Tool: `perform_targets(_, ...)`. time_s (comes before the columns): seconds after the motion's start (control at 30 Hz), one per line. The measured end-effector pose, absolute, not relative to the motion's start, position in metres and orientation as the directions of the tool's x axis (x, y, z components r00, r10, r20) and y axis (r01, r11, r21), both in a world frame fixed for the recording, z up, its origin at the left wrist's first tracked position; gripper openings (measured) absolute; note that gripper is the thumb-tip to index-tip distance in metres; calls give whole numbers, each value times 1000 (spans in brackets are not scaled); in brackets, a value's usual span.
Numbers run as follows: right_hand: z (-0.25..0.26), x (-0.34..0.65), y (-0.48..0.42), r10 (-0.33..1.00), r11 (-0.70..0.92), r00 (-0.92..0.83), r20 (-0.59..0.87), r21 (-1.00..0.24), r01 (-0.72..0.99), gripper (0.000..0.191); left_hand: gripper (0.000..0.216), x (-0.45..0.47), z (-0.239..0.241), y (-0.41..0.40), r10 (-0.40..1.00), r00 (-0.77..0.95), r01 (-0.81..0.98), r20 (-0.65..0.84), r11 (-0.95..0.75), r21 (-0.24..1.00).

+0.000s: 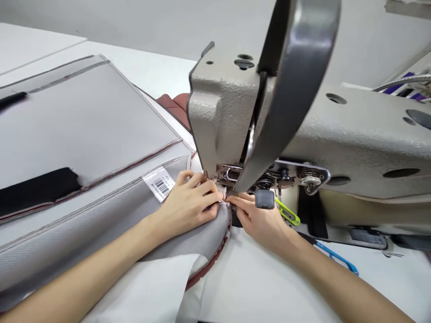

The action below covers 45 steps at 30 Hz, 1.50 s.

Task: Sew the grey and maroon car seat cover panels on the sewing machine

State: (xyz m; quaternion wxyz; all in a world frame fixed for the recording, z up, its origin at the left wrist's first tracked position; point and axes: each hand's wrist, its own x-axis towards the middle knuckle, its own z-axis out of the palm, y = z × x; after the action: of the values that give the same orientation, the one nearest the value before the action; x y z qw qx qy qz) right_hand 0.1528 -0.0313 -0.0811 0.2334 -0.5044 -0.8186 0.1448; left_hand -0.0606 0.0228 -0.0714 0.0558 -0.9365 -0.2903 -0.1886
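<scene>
A large grey fabric panel with dark red edging spreads across the left side and runs to the sewing machine. My left hand lies on it just left of the machine's needle area, fingers bent and gripping the fabric. Between thumb and fingertips, my right hand pinches the panel's curved edge, close beside the left fingertips. The needle and presser foot are mostly hidden by the hands and a curved dark machine part. A white barcode label shows beside my left hand.
Right of my right hand, a yellow-green tool and a blue-handled tool lie by the machine. Dark red padded material sits behind the panel. Black strips cross the panel. A white tabletop extends in front.
</scene>
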Motion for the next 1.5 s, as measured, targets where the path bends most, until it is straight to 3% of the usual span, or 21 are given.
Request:
perform_targets(0.17, -84, 152, -32, 894, 442, -352, 277, -417, 794, 36, 19, -63, -72, 40, 460, 792, 492, 402, -870, 28)
perform_targets(0.43, -84, 151, -35, 926, 377, -325, 191, -442, 814, 38, 25, -69, -71, 66, 294, 875, 291, 386, -954, 68)
perform_targets(0.73, -81, 145, -35, 927, 376, -311, 212, -489, 787, 38, 28, -75, -62, 104, 12, 955, -46, 295, -981, 191)
perform_targets(0.8, -83, 145, -34, 924, 383, -309, 228, -506, 773, 37, 29, -71, -49, 90, 107, 970, 63, 220, -978, 199)
perform_targets(0.87, -86, 145, -34, 926, 378, -294, 238, -527, 761, 34, 37, -66, -40, 62, 327, 932, 304, 158, -940, 151)
perform_targets(0.93, -89, 146, -33, 941, 335, -244, 234, -542, 771, 27, 44, -61, -40, 30, 515, 839, 516, 173, -856, 45)
perform_targets(1.0, -92, 147, -33, 960, 269, -178, 215, -538, 799, 18, 39, -57, -48, 6, 590, 769, 617, 248, -786, -44)
perform_targets(1.13, -91, 148, -33, 949, 306, -215, 231, -507, 806, 19, 28, -56, -64, -5, 559, 745, 625, 364, -775, -91)
perform_targets(1.33, -81, 147, -36, 911, 407, -320, 259, -451, 794, 33, 23, -58, -65, 14, 439, 809, 531, 391, -832, -164)
perform_targets(1.5, -88, 148, -35, 890, 436, -310, 335, -426, 793, 35, 21, -58, -67, 20, 448, 791, 533, 416, -839, -109)
